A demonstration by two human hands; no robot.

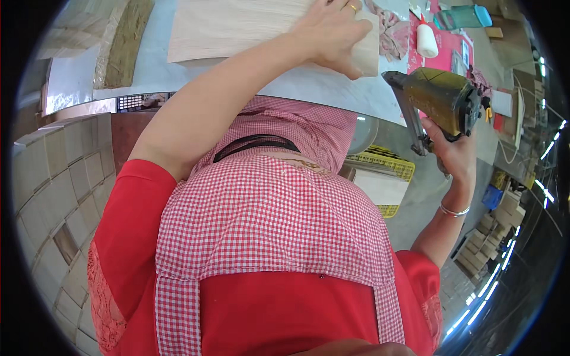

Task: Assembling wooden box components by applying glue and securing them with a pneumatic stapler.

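Worktable (159,74), wooden piece (237,26) on top — yellow crate (386,156), grey floor (426,199)

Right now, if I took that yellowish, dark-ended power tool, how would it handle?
The power tool probably feels stiff, given its hard-looking casing. It's likely fairly heavy, judging by its bulky body. It could twist, since that bulk sits beyond the right hand.
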